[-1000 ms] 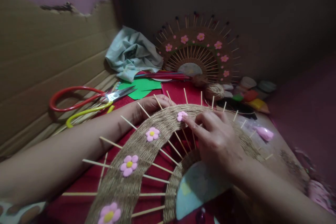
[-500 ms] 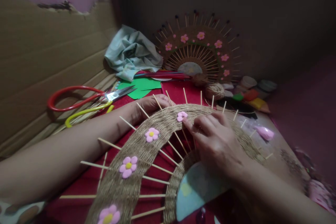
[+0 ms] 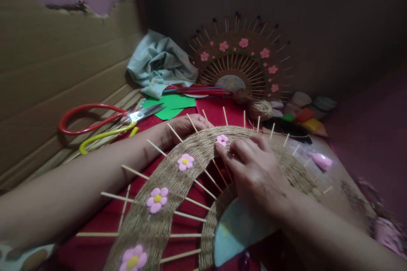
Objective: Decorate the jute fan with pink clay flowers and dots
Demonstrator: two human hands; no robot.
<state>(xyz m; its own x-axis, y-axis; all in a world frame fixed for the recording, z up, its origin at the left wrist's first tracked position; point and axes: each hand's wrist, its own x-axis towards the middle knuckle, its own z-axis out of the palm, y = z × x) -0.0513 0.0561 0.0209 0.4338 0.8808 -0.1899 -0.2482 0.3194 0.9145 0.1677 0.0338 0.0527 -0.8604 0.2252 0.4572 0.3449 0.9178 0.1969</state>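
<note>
A half-round woven twine fan (image 3: 138,216) with thin wooden sticks lies before me, decorated with pink clay flowers. My left hand (image 3: 187,126) is at its far rim, fingers bent against the edge and partly hidden behind it. My right hand (image 3: 257,169) reaches over the band from the right. One of its digits touches the lower edge of a small pink flower (image 3: 221,140), which has no yellow centre; the others are loosely bent, with nothing seen held. Nearby flowers, such as this pink flower (image 3: 157,200), have yellow centres. A light blue half-disc (image 3: 235,233) fills the fan's inner part.
Red-and-yellow-handled scissors (image 3: 136,116) lie at left by green sheets (image 3: 174,103). A crumpled pale blue cloth (image 3: 162,61) and a similar finished-looking fan (image 3: 243,57) stand behind. Right of them are a twine ball (image 3: 260,110) and a bag with pink clay (image 3: 321,161).
My right hand's touching digit has shifted slightly left and down along the centreless flower. The fan has moved slightly to the right in view. My left hand stays at the rim.
</note>
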